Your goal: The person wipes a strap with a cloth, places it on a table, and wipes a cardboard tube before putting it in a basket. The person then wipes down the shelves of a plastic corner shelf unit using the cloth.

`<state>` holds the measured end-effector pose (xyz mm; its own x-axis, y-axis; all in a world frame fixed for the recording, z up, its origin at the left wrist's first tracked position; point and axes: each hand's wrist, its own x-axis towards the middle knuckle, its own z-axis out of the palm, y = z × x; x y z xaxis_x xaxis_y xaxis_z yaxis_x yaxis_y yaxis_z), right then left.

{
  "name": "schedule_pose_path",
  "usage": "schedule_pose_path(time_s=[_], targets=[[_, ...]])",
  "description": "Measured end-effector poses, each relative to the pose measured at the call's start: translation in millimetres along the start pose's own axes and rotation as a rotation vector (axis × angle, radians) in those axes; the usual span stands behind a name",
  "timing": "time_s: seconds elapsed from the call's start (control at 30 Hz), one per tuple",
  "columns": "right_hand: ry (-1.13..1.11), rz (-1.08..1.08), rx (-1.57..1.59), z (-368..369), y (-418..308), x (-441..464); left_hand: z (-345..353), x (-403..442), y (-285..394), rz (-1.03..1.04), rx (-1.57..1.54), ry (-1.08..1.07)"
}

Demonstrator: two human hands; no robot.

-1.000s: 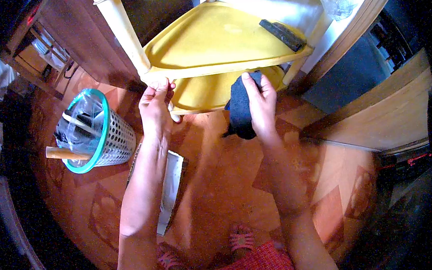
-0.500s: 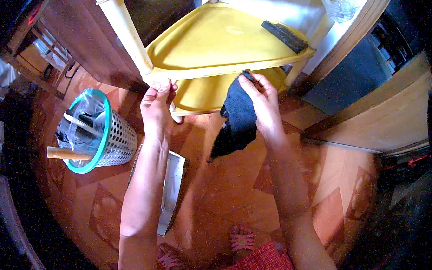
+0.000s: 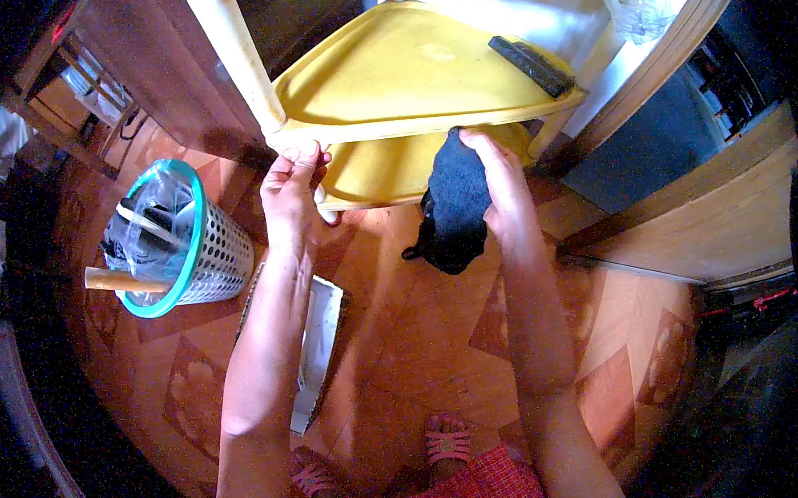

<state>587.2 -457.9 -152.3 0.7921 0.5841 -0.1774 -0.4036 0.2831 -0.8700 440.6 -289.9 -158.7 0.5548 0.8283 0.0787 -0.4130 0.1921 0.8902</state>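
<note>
A yellow plastic corner shelf [image 3: 383, 76] with cream posts stands before me, one tier above another. My left hand [image 3: 291, 187] is closed, thumb and fingers pinched at the upper tier's front left corner, beside the post. In my right hand [image 3: 506, 182] is a dark, fuzzy cloth [image 3: 457, 202], which hangs bunched below the upper tier's front edge. The right thumb presses the top of the cloth near that edge; some of its fingers are hidden. On the upper tier, towards the right, lies a dark, oblong object [image 3: 533, 67] whose kind I cannot make out.
At left, a perforated basket [image 3: 219, 257] with a turquoise rim holds plastic bags and a light brown stick. A white, shallow box-like piece [image 3: 319, 350] lies on the floor under my left forearm. A wooden door frame [image 3: 664, 211] borders the right side. My sandalled feet [image 3: 447, 443] are below.
My right hand has turned and moved slightly right, its fingers now more around the cloth. The cloth hangs shorter and more bunched. My left hand stays at the shelf corner.
</note>
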Motion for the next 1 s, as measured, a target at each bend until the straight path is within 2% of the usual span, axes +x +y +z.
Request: schedule_pose_path(time_s=[0.07, 0.17, 0.23, 0.37, 0.43, 0.57, 0.67, 0.73, 0.83, 0.9, 0.93, 0.97, 1.0], targets=[[-0.037, 0.050, 0.004, 1, 0, -1, -1, 1, 0, -0.005, 0.011, -0.008], [-0.106, -0.032, 0.025, 6, -1, -3, -1, 1, 0, -0.008, 0.030, -0.007], [-0.217, 0.065, 0.037, 8, -6, -7, -1, 1, 1, -0.024, 0.047, 0.002], [-0.171, 0.118, 0.155, 6, -3, 1, -2, 2, -1, -0.014, 0.043, -0.001], [-0.061, 0.094, 0.199, 10, -5, -3, -2, 2, -1, -0.002, 0.027, -0.010], [-0.026, 0.031, 0.178, 4, 4, 5, -3, 2, -2, -0.015, 0.047, -0.008], [-0.017, 0.032, 0.282, 9, 8, 4, -3, 2, -2, -0.022, 0.068, -0.003], [-0.056, 0.150, 0.403, 16, 14, 2, 2, 1, -2, -0.002, -0.014, 0.032], [-0.044, 0.019, 0.258, 28, 16, -3, 1, 0, -1, 0.009, 0.039, 0.010], [0.064, -0.046, 0.252, 29, 9, -2, -1, 1, -2, -0.004, 0.027, -0.002], [-0.065, -0.008, 0.319, 16, 8, -2, -2, 2, -2, -0.013, 0.015, -0.012], [-0.087, -0.011, 0.442, 12, 6, -6, -2, 3, -1, -0.010, 0.016, -0.010], [-0.025, -0.033, 0.427, 12, 10, -1, -2, 3, -1, -0.018, 0.001, -0.003]])
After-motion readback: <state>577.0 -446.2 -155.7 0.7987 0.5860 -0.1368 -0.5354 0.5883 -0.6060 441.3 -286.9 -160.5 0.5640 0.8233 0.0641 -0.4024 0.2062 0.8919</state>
